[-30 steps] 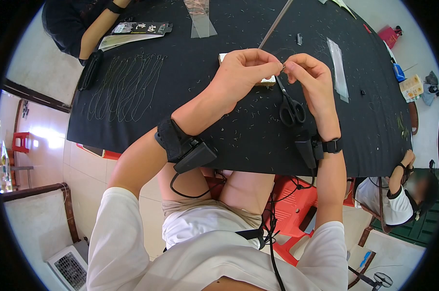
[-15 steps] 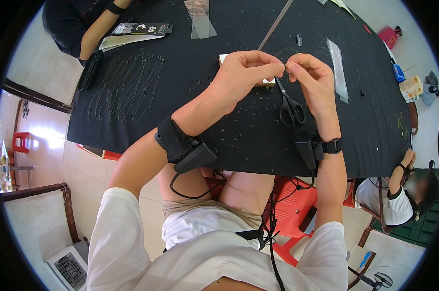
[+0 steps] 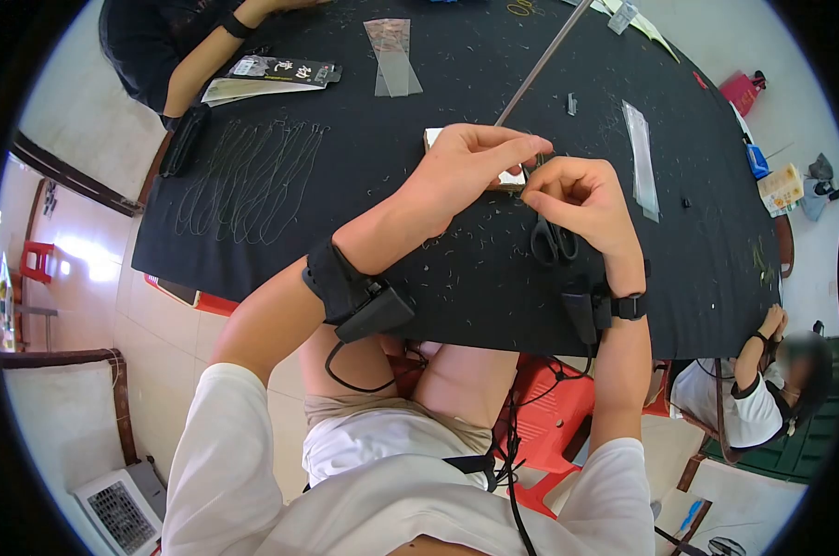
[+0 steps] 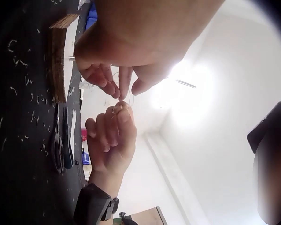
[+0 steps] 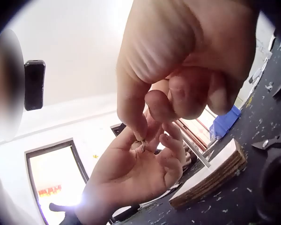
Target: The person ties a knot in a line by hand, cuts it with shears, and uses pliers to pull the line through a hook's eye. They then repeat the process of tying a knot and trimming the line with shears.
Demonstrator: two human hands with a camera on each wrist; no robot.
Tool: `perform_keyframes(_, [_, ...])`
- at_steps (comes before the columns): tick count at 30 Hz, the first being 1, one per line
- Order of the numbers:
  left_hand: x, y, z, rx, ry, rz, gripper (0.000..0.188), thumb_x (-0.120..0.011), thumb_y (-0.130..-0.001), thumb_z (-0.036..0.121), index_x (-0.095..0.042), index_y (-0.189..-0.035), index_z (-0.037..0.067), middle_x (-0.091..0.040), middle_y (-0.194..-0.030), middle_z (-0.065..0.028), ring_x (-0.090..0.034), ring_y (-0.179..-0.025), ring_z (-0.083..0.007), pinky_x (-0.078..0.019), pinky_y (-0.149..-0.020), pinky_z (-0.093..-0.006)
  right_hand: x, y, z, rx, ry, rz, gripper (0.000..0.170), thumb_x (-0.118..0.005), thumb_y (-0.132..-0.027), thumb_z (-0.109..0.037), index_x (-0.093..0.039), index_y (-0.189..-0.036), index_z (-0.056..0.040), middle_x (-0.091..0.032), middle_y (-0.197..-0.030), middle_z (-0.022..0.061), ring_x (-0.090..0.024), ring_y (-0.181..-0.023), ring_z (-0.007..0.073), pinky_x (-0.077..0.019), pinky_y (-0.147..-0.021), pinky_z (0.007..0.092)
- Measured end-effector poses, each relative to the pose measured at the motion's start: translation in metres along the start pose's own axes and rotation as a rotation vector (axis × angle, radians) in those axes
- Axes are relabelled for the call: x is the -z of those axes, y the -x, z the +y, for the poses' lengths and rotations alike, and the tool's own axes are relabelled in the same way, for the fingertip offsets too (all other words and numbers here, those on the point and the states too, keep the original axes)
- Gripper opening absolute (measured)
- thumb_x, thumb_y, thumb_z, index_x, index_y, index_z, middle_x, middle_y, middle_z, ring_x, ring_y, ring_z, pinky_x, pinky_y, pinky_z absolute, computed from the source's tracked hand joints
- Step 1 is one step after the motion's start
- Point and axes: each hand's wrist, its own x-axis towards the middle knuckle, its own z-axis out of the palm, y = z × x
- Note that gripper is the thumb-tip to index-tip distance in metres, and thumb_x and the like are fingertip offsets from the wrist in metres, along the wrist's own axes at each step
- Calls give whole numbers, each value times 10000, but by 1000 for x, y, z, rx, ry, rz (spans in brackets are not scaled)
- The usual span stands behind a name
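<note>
At the far left of the black-covered table (image 3: 456,310), a person in dark clothing (image 3: 141,46) rests a forearm at the edge, with a black case (image 3: 186,139) just nearer and a printed packet (image 3: 285,71) to its right. Nearer than the packet, dark looped threads (image 3: 252,181) lie side by side in a row; farther off and to the right is a clear plastic sleeve (image 3: 393,60). Around the middle, the left hand (image 3: 461,171) is raised above the table, thumb and index finger extended toward the right hand (image 3: 586,199); whether those fingers pinch anything I cannot tell, as the tips are small and partly hidden. Below the hands sits a white-topped block (image 5: 210,180) with brown layered sides, and a thin rod (image 3: 540,65) rises from it, slanting to the far right in the head view. The right hand's thumb and index finger are closed on a fine strand (image 5: 141,146), held in the air just beside the left hand. Black-handled scissors (image 3: 551,243) lie beneath the right hand, among scattered thread clippings. Farther right lies a long clear sleeve (image 3: 642,162), and beyond the table's near right edge sits a person in a white top (image 3: 730,403).
</note>
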Motion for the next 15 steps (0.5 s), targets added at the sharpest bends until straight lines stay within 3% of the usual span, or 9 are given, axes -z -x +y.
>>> perform_keyframes(1, [1, 0, -1, -74, -13, 3, 295, -555, -843, 248, -628, -994, 5, -618, -842, -40, -566, -741, -72, -449, -671, -198, -1, 0, 1, -2, -2, 2, 66, -642, -738, -45, -620, -794, -17, -490, -573, -61, -382, -495, -7, -280, -455, 153])
perform_keyframes(8, [1, 1, 3, -3, 25, 3, 279, -595, -821, 210, -625, -1000, 0, -626, -871, -64, -588, -766, -87, -478, -694, -210, -2, -3, 6, -36, -56, 92, 63, -641, -743, -54, -619, -791, -19, -488, -569, -67, -387, -494, -14, -272, -442, 149])
perform_keyframes(10, [1, 1, -1, -118, 3, -16, 267, -621, -800, 182, -630, -989, -7, -630, -891, -83, -592, -779, -97, -478, -694, -210, -2, -3, 6, -44, -58, 100, 64, -642, -746, -57, -617, -791, -18, -488, -571, -68, -388, -495, -15, -273, -443, 148])
perform_keyframes(15, [3, 0, -2, -100, 10, 7, 262, -630, -791, 167, -634, -978, -15, -635, -877, -87, -593, -773, -101, -473, -685, -207, -4, -3, 6, -14, -67, 106, 58, -635, -754, -53, -618, -796, -18, -493, -584, -68, -391, -503, -17, -279, -448, 146])
